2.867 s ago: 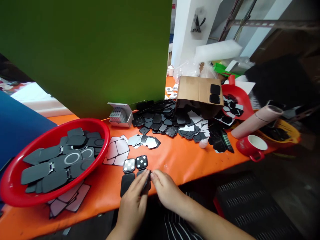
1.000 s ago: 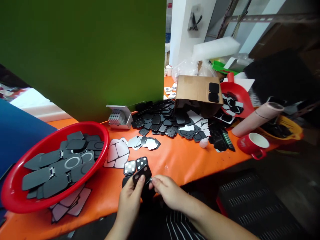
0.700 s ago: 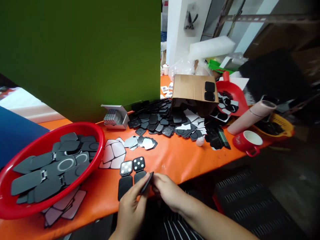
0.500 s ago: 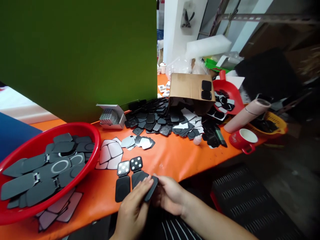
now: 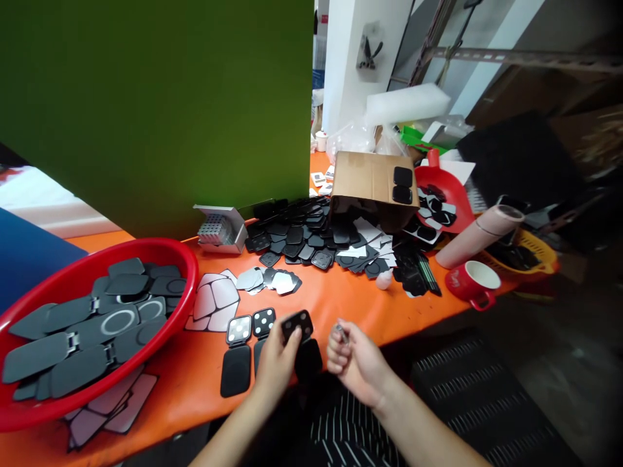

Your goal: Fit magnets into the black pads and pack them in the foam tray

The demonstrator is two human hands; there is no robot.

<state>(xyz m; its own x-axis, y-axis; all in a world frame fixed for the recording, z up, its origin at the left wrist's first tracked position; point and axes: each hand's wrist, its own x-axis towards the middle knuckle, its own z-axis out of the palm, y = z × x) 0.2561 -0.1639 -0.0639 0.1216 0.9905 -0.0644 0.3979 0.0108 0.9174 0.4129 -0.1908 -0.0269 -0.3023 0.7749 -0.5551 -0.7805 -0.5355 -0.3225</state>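
My left hand (image 5: 274, 362) grips a black hinged two-panel piece (image 5: 308, 360) by its upper panel, which shows pale round dots. The lower panel hangs over the table's front edge. To the right, apart from it, my right hand (image 5: 357, 364) is closed, with a small silvery piece (image 5: 342, 333) at the curled fingers; its exact kind is unclear. Left of my left hand lie two similar hinged pieces: one with a white dotted panel (image 5: 239, 329) above a black one, the other with a black dotted panel (image 5: 263, 322), partly hidden by the hand.
A red basin (image 5: 191, 285) full of dark panels stands at left. Along the back are a small white box (image 5: 238, 241), a heap of black pieces (image 5: 292, 237) and a cardboard box (image 5: 370, 172). A pink bottle (image 5: 479, 237) and red mug (image 5: 460, 282) stand at right.
Both hands were together around the dark piece. Now they are apart: my left hand holds the piece with its dotted side showing, while my right hand has moved right and curled closed.
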